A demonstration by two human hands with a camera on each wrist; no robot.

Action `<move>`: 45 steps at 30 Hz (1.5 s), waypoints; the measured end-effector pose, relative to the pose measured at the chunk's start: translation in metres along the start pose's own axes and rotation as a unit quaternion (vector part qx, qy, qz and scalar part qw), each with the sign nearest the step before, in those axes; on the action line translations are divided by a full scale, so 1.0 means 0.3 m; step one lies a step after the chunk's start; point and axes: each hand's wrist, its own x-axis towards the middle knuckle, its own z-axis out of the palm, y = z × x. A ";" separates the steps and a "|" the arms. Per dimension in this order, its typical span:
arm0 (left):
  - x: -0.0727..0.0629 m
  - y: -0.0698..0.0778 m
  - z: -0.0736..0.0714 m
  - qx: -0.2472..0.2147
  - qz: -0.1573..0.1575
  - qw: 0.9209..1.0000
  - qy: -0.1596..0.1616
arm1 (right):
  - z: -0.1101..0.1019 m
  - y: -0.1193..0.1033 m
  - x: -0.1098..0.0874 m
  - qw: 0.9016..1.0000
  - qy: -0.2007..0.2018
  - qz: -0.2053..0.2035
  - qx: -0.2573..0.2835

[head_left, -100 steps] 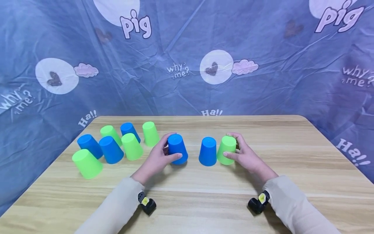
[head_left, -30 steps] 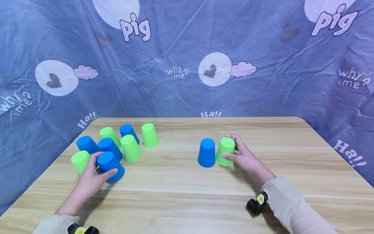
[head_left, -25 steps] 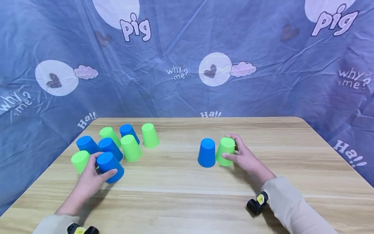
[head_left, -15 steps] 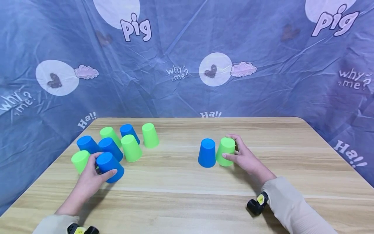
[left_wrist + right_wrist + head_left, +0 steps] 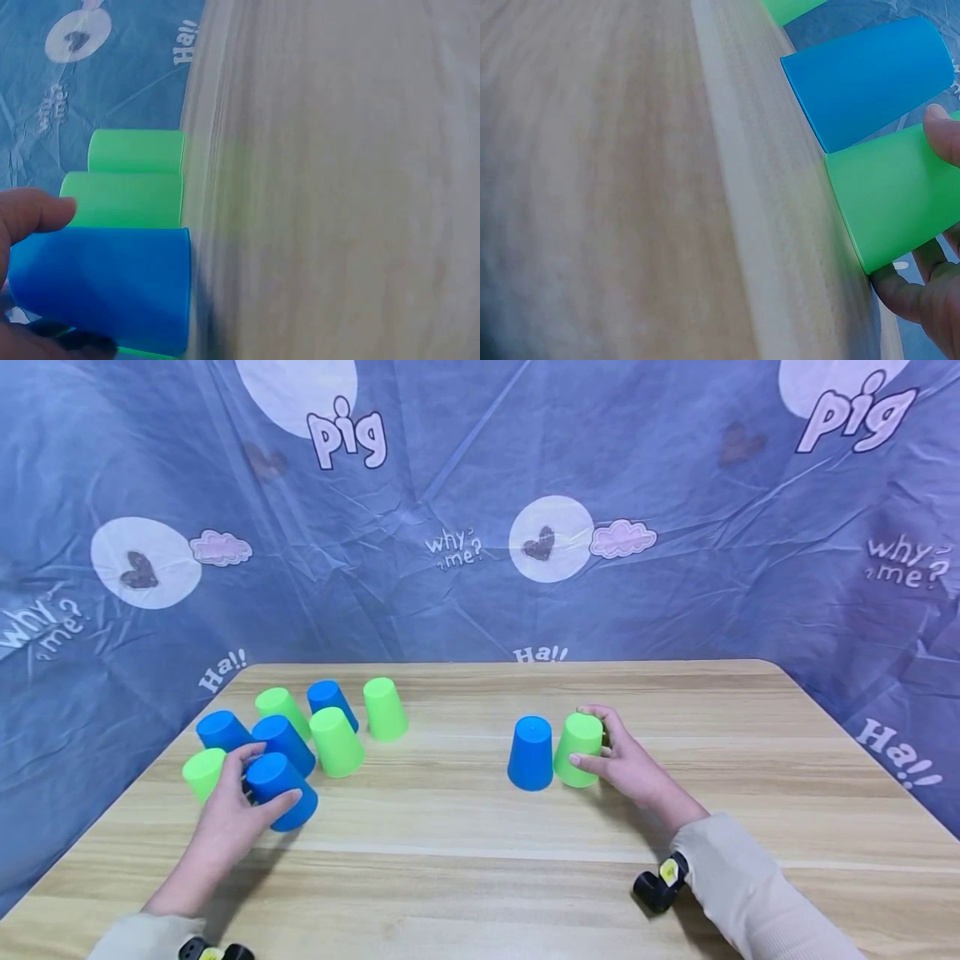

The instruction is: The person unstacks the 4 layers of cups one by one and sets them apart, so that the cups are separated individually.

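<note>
At the table's left, a blue cup (image 5: pixel 279 789) stands upside down, nearest the front of a cluster. My left hand (image 5: pixel 228 806) curls loosely round it, index finger a little off its top edge and thumb in front. In the left wrist view the thumb lies along the upper side of this blue cup (image 5: pixel 105 281). Right of the middle, my right hand (image 5: pixel 626 764) grips an upside-down green cup (image 5: pixel 581 739), thumb in front and fingers behind. Close to its left stands another upside-down blue cup (image 5: pixel 530 756), also seen above the green cup (image 5: pixel 896 195) in the right wrist view.
Upside-down cups crowd the left side: a green cup (image 5: pixel 201 770) partly behind my left hand, a blue cup (image 5: pixel 285 745), a green cup (image 5: pixel 337 745) and several more behind. A green cup (image 5: pixel 386 710) stands at their right end. A printed blue cloth (image 5: pixel 450 460) hangs behind the wooden table (image 5: pixel 465 860).
My left hand has carried its blue cup from the middle to the front of the left cluster, and its index finger has just eased off slightly. The right hand has stayed on the green cup.
</note>
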 end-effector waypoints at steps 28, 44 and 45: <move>0.006 0.232 0.167 -0.017 0.300 0.927 0.224 | -0.004 -0.009 0.001 1.000 -0.002 0.006 0.004; 0.022 0.393 0.383 -0.198 0.322 0.919 0.114 | 0.002 -0.003 -0.001 1.000 0.002 0.009 0.006; 0.022 0.401 0.397 -0.211 0.322 0.917 0.106 | 0.002 -0.003 -0.001 1.000 0.003 0.009 0.006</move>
